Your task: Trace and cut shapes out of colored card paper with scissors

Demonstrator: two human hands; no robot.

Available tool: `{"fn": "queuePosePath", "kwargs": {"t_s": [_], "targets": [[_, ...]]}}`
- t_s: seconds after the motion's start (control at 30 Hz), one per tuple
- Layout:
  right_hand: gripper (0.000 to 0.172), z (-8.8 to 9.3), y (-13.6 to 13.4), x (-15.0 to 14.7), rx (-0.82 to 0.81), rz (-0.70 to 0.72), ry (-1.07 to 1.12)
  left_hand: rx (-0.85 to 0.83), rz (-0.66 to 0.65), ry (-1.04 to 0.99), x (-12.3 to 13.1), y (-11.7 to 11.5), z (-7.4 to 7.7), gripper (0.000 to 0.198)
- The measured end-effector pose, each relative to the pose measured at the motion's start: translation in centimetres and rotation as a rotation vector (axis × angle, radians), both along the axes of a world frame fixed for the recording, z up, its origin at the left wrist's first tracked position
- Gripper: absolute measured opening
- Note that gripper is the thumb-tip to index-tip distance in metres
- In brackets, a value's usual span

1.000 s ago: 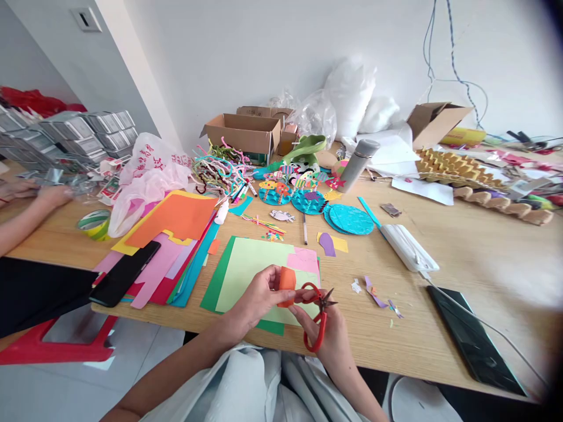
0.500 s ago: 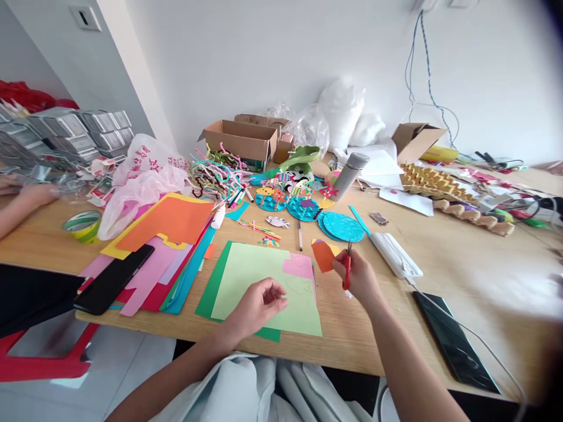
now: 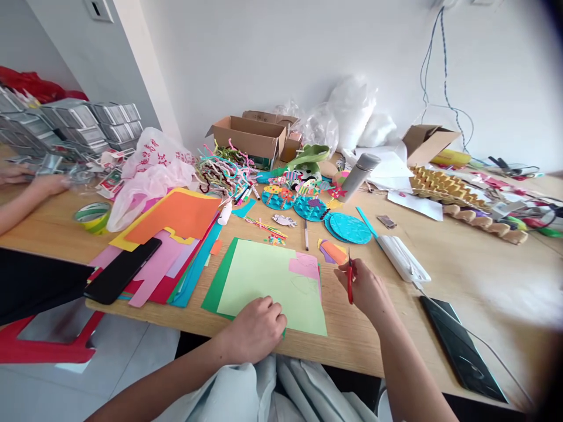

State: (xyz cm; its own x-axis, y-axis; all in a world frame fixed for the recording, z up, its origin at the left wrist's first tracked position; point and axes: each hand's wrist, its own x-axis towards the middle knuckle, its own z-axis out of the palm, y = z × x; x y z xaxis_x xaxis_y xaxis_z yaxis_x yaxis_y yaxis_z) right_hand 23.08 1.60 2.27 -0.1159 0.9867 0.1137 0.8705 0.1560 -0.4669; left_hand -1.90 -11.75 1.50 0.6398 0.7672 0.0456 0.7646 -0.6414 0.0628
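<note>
My right hand [image 3: 366, 288] is closed around a pair of scissors [image 3: 350, 282] with red handles, its blades pointing away from me. Just beyond their tips lie small cut pieces of orange paper [image 3: 335, 253] and purple paper [image 3: 324, 251]. Curled into a fist, my left hand [image 3: 257, 329] is at the near edge of a light green sheet [image 3: 259, 269]; its fingertips are hidden. Beneath that sheet shows a darker green one [image 3: 220, 287]. A pink paper piece [image 3: 303, 265] with pencil lines rests on the light green sheet's right side, above another drawn outline.
A stack of coloured paper [image 3: 176, 214] with a black phone [image 3: 124, 271] stands left. Ahead are blue discs [image 3: 349, 227], a pen [image 3: 307, 234], a paper fish [image 3: 284, 220] and a grey bottle [image 3: 360, 176]. A power bank [image 3: 402, 258] lies right. Another person's hand [image 3: 50, 184] is far left.
The orange piece has left my right hand and lies on the table with the other pieces. My left hand has come nearer to me and curled over. The view has shifted slightly left.
</note>
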Motion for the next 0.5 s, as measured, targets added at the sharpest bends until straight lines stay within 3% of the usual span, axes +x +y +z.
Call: {"fn": "queuePosePath", "kwargs": {"t_s": [0.13,0.3,0.5], "targets": [[0.023,-0.1,-2.9,-0.1,-0.051,0.002,0.154,0.055,-0.016,0.078,0.5,0.0,-0.3,0.007],[0.027,0.3,-5.3,0.0,-0.052,-0.02,0.187,0.072,-0.022,0.108,0.6,0.1,-0.1,0.009],[0.026,-0.9,-7.4,-0.4,-0.117,0.072,0.248,0.038,0.014,0.098,0.9,0.2,0.2,0.01]]}}
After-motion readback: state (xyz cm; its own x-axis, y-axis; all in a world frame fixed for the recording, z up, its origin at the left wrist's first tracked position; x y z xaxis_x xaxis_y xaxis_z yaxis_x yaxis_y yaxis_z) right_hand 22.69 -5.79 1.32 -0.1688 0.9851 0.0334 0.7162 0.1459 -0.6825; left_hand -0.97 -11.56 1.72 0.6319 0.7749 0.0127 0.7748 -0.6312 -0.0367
